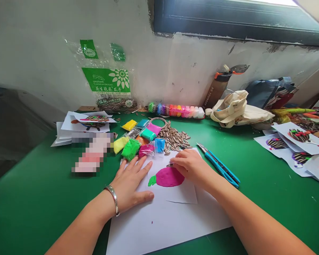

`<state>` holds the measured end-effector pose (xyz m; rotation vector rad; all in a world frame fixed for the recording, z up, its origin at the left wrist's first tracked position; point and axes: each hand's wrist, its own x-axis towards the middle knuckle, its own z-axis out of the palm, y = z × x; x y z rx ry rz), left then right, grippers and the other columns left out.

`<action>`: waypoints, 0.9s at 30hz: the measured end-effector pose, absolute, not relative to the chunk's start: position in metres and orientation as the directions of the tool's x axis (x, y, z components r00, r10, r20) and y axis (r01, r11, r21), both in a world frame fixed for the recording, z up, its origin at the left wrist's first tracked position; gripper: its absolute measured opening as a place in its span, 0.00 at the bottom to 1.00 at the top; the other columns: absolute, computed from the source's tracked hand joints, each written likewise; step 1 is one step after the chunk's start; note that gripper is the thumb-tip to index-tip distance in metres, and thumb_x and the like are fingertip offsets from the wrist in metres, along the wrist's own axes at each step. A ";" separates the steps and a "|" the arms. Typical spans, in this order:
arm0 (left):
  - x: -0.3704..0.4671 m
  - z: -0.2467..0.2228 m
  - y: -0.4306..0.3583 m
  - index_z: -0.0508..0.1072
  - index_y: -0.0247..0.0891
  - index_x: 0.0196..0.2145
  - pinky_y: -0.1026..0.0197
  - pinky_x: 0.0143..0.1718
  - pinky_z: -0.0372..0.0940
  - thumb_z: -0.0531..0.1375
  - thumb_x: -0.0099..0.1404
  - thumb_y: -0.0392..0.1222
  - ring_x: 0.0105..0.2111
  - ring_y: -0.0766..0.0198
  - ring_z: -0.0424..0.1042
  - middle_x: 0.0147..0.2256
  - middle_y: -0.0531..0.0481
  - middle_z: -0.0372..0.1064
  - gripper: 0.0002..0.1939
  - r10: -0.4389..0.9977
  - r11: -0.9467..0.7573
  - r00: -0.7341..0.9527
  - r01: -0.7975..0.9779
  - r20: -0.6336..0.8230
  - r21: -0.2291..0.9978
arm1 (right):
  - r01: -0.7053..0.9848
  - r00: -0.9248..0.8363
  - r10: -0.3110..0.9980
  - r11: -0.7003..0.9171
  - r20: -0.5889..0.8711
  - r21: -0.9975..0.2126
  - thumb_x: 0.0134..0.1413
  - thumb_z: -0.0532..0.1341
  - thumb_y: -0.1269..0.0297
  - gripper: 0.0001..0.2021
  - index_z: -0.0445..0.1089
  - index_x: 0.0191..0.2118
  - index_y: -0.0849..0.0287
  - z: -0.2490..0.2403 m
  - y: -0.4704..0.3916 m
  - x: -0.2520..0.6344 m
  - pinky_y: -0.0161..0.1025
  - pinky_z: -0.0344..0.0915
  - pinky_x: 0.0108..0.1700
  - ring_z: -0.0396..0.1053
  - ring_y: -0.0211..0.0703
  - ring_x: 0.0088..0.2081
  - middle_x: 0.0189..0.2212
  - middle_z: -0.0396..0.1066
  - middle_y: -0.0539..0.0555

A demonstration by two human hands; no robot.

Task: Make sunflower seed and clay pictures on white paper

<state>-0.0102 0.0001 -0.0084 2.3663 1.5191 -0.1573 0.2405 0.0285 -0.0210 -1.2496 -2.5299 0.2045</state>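
My left hand point(133, 180) lies flat on white paper point(154, 226), fingers spread, left of a magenta clay oval point(168, 177). A green clay piece point(152, 181) joins the oval's left end. My right hand point(191, 166) is pinched at the oval's upper edge, its fingertips on a striped sunflower seed point(170, 165). The oval's right end is partly covered by that hand. The clay shape is on a smaller white sheet point(183, 194) laid over the larger paper. Just beyond my hands lie small bags of coloured clay point(131, 149) and a heap of sunflower seeds point(174, 136).
A blue utility knife point(220, 166) rests right of the paper. Seed-covered pictures lie in stacks at left point(86, 122) and right point(303, 138). Along the wall are a seed bag point(106, 81), a row of coloured clay point(178, 111), a brown bottle point(216, 88) and a cream cloth bag point(234, 108).
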 end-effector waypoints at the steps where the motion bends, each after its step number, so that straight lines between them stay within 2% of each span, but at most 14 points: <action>1: -0.010 -0.008 0.000 0.49 0.52 0.64 0.36 0.61 0.33 0.59 0.55 0.60 0.65 0.45 0.36 0.66 0.52 0.36 0.42 0.865 -0.382 0.428 0.900 -0.263 0.209 | 0.748 -0.571 0.793 0.610 0.212 -0.262 0.61 0.55 0.70 0.11 0.74 0.41 0.53 -0.023 0.028 0.239 0.38 0.54 0.38 0.62 0.40 0.35 0.30 0.71 0.53; 8: -0.009 -0.006 0.000 0.49 0.52 0.64 0.36 0.61 0.33 0.60 0.54 0.60 0.65 0.46 0.36 0.66 0.52 0.36 0.43 0.865 -0.384 0.429 0.900 -0.261 0.207 | 0.766 -0.535 0.822 0.569 0.194 -0.298 0.59 0.56 0.73 0.10 0.74 0.34 0.57 -0.024 0.029 0.230 0.37 0.54 0.38 0.61 0.40 0.35 0.29 0.69 0.53; 11: -0.009 -0.005 0.000 0.50 0.52 0.64 0.36 0.61 0.34 0.60 0.55 0.60 0.65 0.46 0.36 0.66 0.52 0.36 0.42 0.865 -0.379 0.424 0.903 -0.268 0.204 | 0.756 -0.490 0.849 0.526 0.196 -0.389 0.57 0.55 0.75 0.10 0.71 0.30 0.59 -0.024 0.032 0.231 0.35 0.55 0.36 0.61 0.39 0.33 0.28 0.68 0.52; 15: -0.010 -0.004 0.000 0.51 0.51 0.63 0.37 0.61 0.35 0.60 0.56 0.60 0.65 0.46 0.37 0.66 0.52 0.36 0.41 0.865 -0.381 0.428 0.900 -0.260 0.212 | 0.728 -0.365 0.900 0.436 0.240 -0.528 0.57 0.54 0.77 0.08 0.67 0.33 0.59 -0.026 0.036 0.238 0.32 0.57 0.34 0.62 0.37 0.32 0.30 0.67 0.51; 24: -0.013 -0.002 0.001 0.52 0.50 0.63 0.35 0.61 0.37 0.58 0.55 0.66 0.65 0.44 0.38 0.66 0.49 0.39 0.42 0.850 -0.410 0.457 0.887 -0.261 0.214 | 0.780 -0.393 0.894 0.449 0.217 -0.436 0.54 0.55 0.77 0.09 0.68 0.28 0.59 -0.025 0.035 0.238 0.34 0.55 0.32 0.63 0.39 0.30 0.26 0.69 0.51; 27: -0.014 -0.002 0.000 0.53 0.49 0.63 0.36 0.61 0.37 0.57 0.56 0.65 0.65 0.45 0.39 0.66 0.49 0.39 0.41 0.853 -0.409 0.455 0.887 -0.255 0.214 | 0.789 -0.386 0.894 0.447 0.226 -0.421 0.55 0.55 0.77 0.10 0.70 0.28 0.60 -0.028 0.037 0.239 0.35 0.55 0.32 0.64 0.40 0.30 0.25 0.68 0.52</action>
